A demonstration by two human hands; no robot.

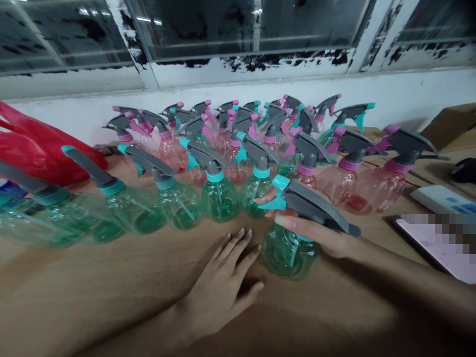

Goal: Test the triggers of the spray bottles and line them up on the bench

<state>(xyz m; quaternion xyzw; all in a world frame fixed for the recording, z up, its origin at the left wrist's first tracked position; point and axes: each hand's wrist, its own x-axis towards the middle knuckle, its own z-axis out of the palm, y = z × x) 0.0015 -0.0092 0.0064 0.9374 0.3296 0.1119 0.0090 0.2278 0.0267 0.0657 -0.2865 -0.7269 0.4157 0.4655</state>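
Note:
My right hand [316, 230] is wrapped round the neck of a green spray bottle [290, 255], just below its grey and teal trigger head. The bottle is upright, close to the tabletop; whether its base touches the wood I cannot tell. Left of it, my left hand [226, 285] lies palm down on the wooden table [122, 287] with the fingers spread and nothing in them. Just beyond the hands runs a row of green spray bottles [220, 198] with teal collars. Behind these stand several pink spray bottles [336, 181] with pink collars.
A red plastic bag [44, 148] sits at the left. On the right are a phone-like device [427, 243] with a pale screen, a white box [442, 198], a black mouse [464, 170] and a cardboard box [451, 126]. A white wall with windows [253, 29] rises behind the bottles.

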